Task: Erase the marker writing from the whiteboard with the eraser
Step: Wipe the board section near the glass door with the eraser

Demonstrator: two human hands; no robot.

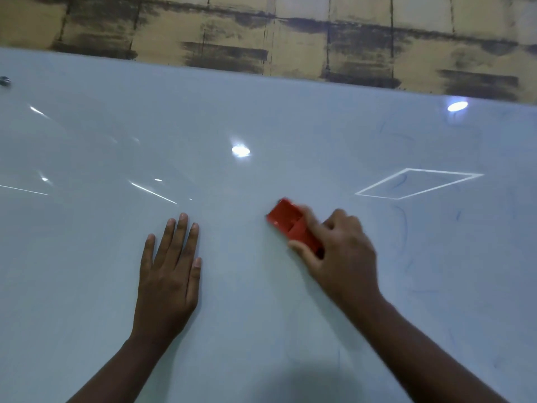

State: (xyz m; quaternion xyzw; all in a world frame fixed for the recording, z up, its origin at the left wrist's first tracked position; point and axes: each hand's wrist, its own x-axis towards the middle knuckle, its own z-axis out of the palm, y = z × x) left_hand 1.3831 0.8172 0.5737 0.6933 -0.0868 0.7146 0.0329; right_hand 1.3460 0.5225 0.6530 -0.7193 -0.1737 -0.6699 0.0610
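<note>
The glossy whiteboard (261, 117) fills most of the view. My right hand (345, 248) grips a red eraser (290, 225) and holds it against the board a little right of centre; the eraser is blurred. My left hand (168, 271) lies flat on the board to the left, fingers straight and together. Faint blue marker traces (404, 225) show on the board's right part, right of the eraser. The area around and left of the eraser looks wiped.
Above the board's top edge runs a tan wall with dark brick-like smears (290, 36). Ceiling light reflections (240, 150) glare on the board, including a bright outlined rectangle (418, 183). A small metal fixing (4, 80) sits at the far left.
</note>
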